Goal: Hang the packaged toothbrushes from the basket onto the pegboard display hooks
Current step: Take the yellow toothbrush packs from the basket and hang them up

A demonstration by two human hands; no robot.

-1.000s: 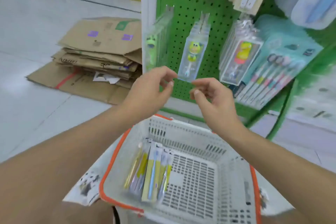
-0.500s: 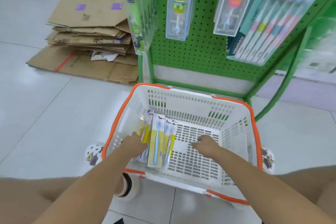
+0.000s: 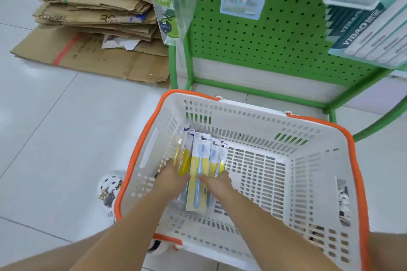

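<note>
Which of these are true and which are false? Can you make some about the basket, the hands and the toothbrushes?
1. Both hands are inside the basket. True.
2. The toothbrush packs lie along the basket's right wall. False: they lie by its left wall.
3. The basket's rim is blue. False: it is orange.
4. Flattened cardboard lies on the floor left of the pegboard. True.
5. The right hand is hanging a pack on a hook. False: it is down on the packs, beside the left hand.
</note>
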